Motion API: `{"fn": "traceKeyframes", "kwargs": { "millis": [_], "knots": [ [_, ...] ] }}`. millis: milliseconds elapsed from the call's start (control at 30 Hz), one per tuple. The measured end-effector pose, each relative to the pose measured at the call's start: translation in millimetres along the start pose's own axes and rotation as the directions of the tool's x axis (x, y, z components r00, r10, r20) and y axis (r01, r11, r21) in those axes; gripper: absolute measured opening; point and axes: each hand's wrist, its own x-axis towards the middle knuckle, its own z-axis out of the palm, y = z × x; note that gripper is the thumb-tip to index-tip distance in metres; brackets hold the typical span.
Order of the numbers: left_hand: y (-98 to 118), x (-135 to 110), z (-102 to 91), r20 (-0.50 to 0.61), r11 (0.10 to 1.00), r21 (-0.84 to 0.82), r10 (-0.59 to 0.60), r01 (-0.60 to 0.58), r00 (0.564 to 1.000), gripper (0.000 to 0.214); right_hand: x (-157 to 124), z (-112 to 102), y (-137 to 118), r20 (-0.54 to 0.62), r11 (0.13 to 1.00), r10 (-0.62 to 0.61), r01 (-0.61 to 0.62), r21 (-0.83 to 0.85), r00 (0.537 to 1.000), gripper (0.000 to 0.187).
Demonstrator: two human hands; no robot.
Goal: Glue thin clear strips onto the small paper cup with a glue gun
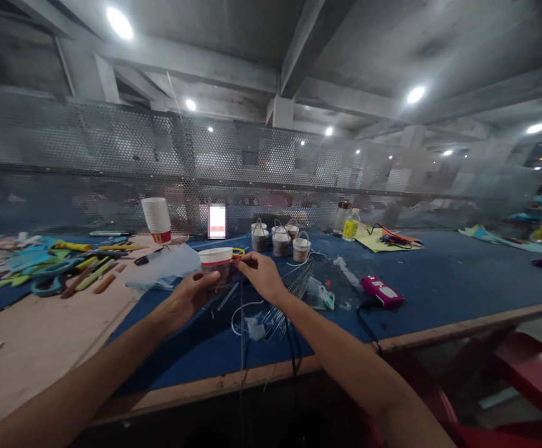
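A white paper cup (215, 255) with a red band below its rim is in my left hand (191, 295). My thumb presses its near side, and the lower part of the cup is covered in a brown-grey wrapping. At the cup's right side, my right hand (259, 275) is closed in a pinch; what its fingertips hold is too small to make out. Just behind them shows a yellow ring-shaped thing (238, 252). Beyond my hands stand several small cord-wrapped cups with loop handles (280, 240). Below lie thin clear sticks (292, 298) and white cord.
Stacked paper cups (156, 218) stand at the back left, near blue-handled scissors (49, 277) and coloured sticks. A magenta device (383, 292) with a black cable lies to the right. Farther back are a yellow bottle (351, 225) and yellow paper (383, 241). Red chairs (532, 367) stand at right.
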Motion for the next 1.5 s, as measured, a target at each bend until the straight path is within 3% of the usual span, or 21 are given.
{"fn": "traceKeyframes", "kwargs": {
  "millis": [167, 333, 600, 1167, 1500],
  "knots": [
    [-1.8, 2.3, -2.1, -0.051, 1.000, -0.004, 0.001, -0.001, 0.999, 0.040, -2.0, 0.1, -2.4, 0.003, 1.000, 0.008, -0.008, -0.002, 1.000, 0.013],
    [1.1, -0.2, -0.8, -0.026, 1.000, 0.003, 0.014, -0.014, 1.000, 0.044, -2.1, 0.2, -3.5, -0.027, 1.000, 0.010, -0.010, -0.008, 1.000, 0.015],
    [-2.2, 3.6, 0.8, -0.075, 0.996, 0.069, 0.059, -0.053, 0.995, 0.035, -2.7, 0.6, -4.0, -0.017, 1.000, 0.001, -0.001, 0.000, 1.000, 0.015],
    [0.0, -0.6, 1.9, -0.050, 0.998, 0.057, 0.024, -0.022, 0.998, 0.033, -1.6, -0.2, 1.6, 0.015, 0.999, -0.001, 0.001, -0.050, 1.000, 0.011],
    [-3.9, 5.9, -4.6, -0.066, 0.999, 0.043, 0.023, -0.021, 0.998, 0.035, -1.0, 1.4, 1.7, 0.001, 1.000, 0.014, -0.014, 0.015, 1.000, 0.014]
  ]
}}
